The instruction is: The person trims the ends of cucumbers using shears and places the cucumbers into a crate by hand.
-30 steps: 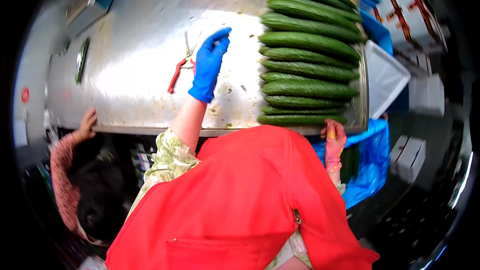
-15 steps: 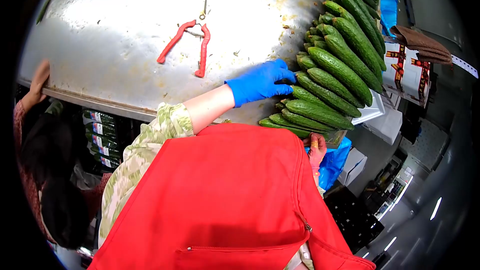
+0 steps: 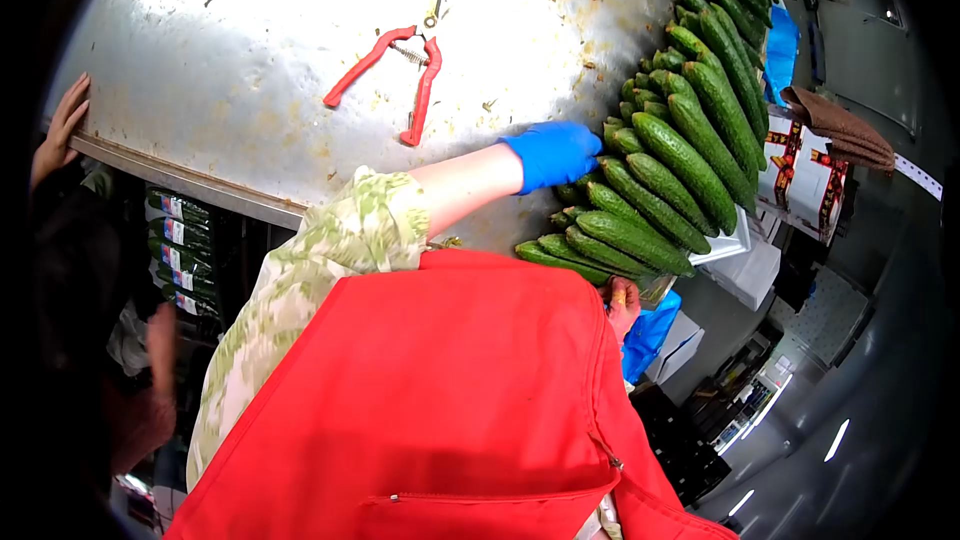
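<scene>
My left hand (image 3: 558, 157), in a blue glove, reaches across the metal table (image 3: 270, 50) to the left ends of the piled cucumbers (image 3: 648, 190). Its fingers are bent together around a cucumber end, partly hidden under the glove. My right hand (image 3: 622, 304), ungloved, is at the near end of the row, beside the lowest cucumbers. The fingers there are curled, and what they hold is hidden. Red-handled shears (image 3: 425, 65) lie on the table with their handles spread, away from both hands.
Another person's hand (image 3: 64, 125) rests on the table's left edge. Packed cucumbers with labels (image 3: 178, 250) sit below that edge. Past the pile are a taped white box (image 3: 800, 175), a brown cloth (image 3: 840, 127) and blue plastic (image 3: 650, 335).
My left hand has drawn its fingers in at the cucumber ends. The view has shifted slightly. The other person's second arm has come into view at lower left.
</scene>
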A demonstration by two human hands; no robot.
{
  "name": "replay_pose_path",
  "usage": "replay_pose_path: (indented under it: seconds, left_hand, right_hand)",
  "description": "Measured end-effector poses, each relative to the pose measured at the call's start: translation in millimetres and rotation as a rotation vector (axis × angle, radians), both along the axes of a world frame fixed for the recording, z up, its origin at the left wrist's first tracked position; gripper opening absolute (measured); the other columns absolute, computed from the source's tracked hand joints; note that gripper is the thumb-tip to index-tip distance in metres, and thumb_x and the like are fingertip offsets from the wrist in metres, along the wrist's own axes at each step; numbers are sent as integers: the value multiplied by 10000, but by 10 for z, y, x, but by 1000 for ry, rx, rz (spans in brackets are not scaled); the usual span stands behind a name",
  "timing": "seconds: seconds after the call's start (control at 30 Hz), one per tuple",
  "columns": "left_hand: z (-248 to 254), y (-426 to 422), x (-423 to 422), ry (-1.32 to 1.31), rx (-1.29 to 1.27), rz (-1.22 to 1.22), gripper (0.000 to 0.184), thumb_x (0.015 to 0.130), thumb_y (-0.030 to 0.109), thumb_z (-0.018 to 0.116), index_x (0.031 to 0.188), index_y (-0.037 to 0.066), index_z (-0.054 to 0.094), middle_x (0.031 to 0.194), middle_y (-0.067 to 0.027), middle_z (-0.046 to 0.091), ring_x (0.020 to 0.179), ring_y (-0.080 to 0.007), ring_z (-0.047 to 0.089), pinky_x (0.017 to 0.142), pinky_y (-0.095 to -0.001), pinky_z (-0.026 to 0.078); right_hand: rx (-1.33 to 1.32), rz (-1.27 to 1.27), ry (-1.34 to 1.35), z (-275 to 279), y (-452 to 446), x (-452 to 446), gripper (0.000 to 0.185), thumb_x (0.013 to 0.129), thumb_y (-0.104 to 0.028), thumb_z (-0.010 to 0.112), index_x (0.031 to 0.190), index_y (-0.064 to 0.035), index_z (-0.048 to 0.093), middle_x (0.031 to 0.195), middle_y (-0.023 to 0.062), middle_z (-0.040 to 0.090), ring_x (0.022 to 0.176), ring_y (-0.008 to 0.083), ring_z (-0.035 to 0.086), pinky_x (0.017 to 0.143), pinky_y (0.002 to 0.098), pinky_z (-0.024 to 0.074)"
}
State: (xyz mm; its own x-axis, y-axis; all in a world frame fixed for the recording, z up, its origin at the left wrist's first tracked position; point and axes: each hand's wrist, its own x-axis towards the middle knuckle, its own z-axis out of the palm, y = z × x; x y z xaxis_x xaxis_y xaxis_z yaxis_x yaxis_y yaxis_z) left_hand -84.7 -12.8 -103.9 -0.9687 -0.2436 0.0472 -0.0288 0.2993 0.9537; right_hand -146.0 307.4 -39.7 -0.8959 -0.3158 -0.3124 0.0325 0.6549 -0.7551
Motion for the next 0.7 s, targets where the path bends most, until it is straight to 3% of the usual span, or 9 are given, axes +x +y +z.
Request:
replay_pose_path:
  seconds: [0.03, 0.17, 0.27, 0.37, 0.4, 0.43, 0.5, 0.6, 0.7]
  left_hand:
    - [34, -19, -22, -105, -97, -66, 236, 851, 201, 541, 963, 13, 631, 879, -227, 626, 846, -426, 595, 753, -493, 467]
    - [127, -129, 56, -114, -117, -75, 208, 841, 198, 527, 907, 32, 632, 847, -232, 619, 800, -412, 601, 740, -485, 476]
    - [36, -167, 53, -190, -162, 121, 174, 818, 187, 551, 873, 52, 645, 888, -198, 634, 816, -388, 614, 720, -479, 487]
    - [60, -280, -48, -76, -498, 363, 153, 802, 186, 575, 879, 73, 643, 1024, -150, 628, 912, -353, 609, 727, -458, 493]
    - [98, -366, -120, -105, -552, 336, 237, 797, 206, 596, 1003, 100, 643, 1229, -125, 553, 1088, -334, 542, 830, -454, 470]
    - [12, -420, -208, -25, -658, 406, 423, 817, 250, 601, 1218, 118, 569, 1362, -140, 456, 1235, -326, 437, 986, -478, 380]
    - [-59, -581, -434, -63, -746, 425, 562, 828, 307, 611, 1348, 146, 473, 1445, -151, 367, 1333, -337, 334, 1075, -528, 264]
    - [-139, -811, -761, -63, -782, 454, 608, 828, 366, 611, 1374, 162, 439, 1474, -157, 325, 1369, -352, 279, 1095, -557, 215]
    - [-139, -1031, -1114, -79, -780, 252, 629, 812, 406, 616, 1369, 170, 444, 1485, -162, 308, 1379, -359, 261, 1094, -569, 205]
  right_hand:
    - [13, -2, -11, 10, -7, 2, 191, 932, -186, 556, 882, -4, 586, 670, 82, 616, 565, 131, 559, 542, 266, 459]
    - [-23, -9, 19, -47, 26, -10, 195, 932, -191, 556, 871, -7, 582, 648, 73, 603, 556, 134, 559, 531, 268, 457]
    - [-32, 4, 13, -20, 8, 3, 196, 934, -192, 551, 866, -10, 577, 658, 72, 604, 555, 135, 555, 531, 266, 451]
    - [-54, 13, 35, -65, 20, 2, 204, 935, -200, 549, 859, -12, 570, 642, 68, 591, 547, 135, 546, 523, 261, 437]
    - [-53, 17, 33, -59, 10, 3, 206, 935, -202, 548, 856, -12, 568, 638, 67, 587, 544, 134, 542, 522, 261, 435]
    - [-52, 20, 32, -51, 5, 3, 208, 936, -203, 547, 853, -13, 567, 634, 66, 583, 541, 133, 539, 520, 260, 433]
    - [-52, 25, 46, -45, -1, 13, 207, 935, -200, 546, 849, -13, 566, 630, 65, 579, 537, 132, 532, 518, 261, 430]
    - [-56, -17, 40, -46, -9, 40, 209, 933, -200, 551, 844, -12, 565, 626, 64, 576, 533, 130, 526, 516, 262, 430]
    - [-54, -26, 46, -43, -29, 45, 211, 932, -202, 556, 844, -10, 564, 639, 62, 575, 530, 129, 528, 500, 260, 428]
